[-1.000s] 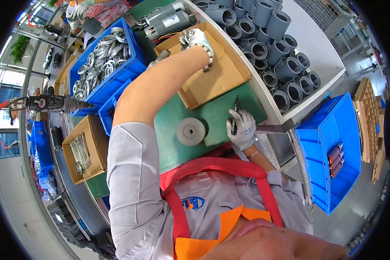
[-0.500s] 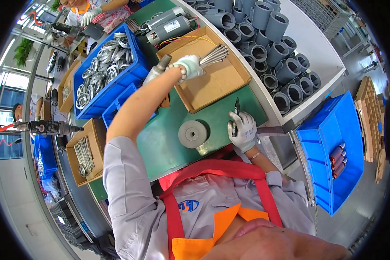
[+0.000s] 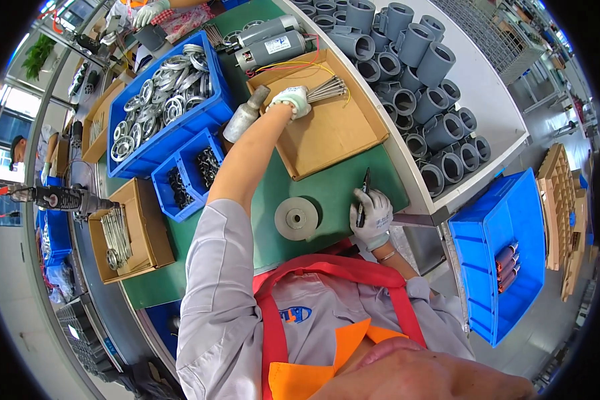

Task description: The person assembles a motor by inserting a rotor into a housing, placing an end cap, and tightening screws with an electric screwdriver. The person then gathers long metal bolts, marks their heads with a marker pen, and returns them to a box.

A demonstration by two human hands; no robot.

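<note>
Nearest, the gloved right hand (image 3: pixel 372 217) rests on the green counter (image 3: pixel 327 190), fingers closed around a thin dark pen-like tool (image 3: pixel 363 203), beside a flat grey metal disc (image 3: pixel 296 218). Farther off, the gloved left hand (image 3: pixel 290 101) grips a bundle of long thin steel rods (image 3: pixel 327 89) over the open brown cardboard box (image 3: pixel 333 130). The rods look stiff, slippery and prone to fanning; a mid-bundle grip seems best. Beyond lie blue bins of metal rings (image 3: pixel 160 100) and grey cylindrical housings (image 3: pixel 413 67).

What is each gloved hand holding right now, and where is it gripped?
The left hand holds a bundle of thin metal rods by one end. The right hand holds a slim dark pen-like tool around its lower half.
</note>
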